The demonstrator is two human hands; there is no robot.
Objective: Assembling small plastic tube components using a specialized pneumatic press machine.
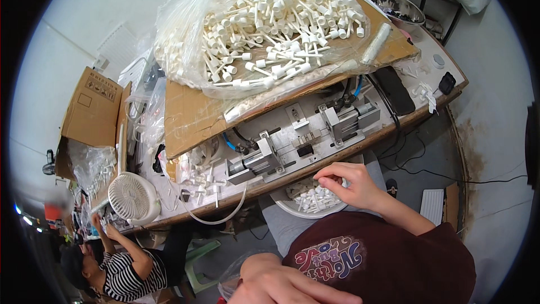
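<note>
My right hand [351, 184] hovers over a white bowl [299, 214] on my lap. Its thumb and fingertips are pinched together, and whatever they may hold is too small or hidden to make out. Small white plastic pieces [314, 198] fill the bowl. Close to the camera, my left hand [275, 282] is held low in front of my shirt, fingers stretched out and nothing visible in it. Ahead of my right hand, a metal fixture with two facing clamps [264, 160] sits at the table edge. A small metal block [306, 138] lies between the clamps.
A large clear bag [180, 50] of white stemmed caps rests on a cardboard sheet [185, 118] above the fixture. A white fan [132, 198] stands left, near a person in a striped shirt [132, 276]. Black cables [450, 179] hang right; metal bowls [399, 5] stand behind.
</note>
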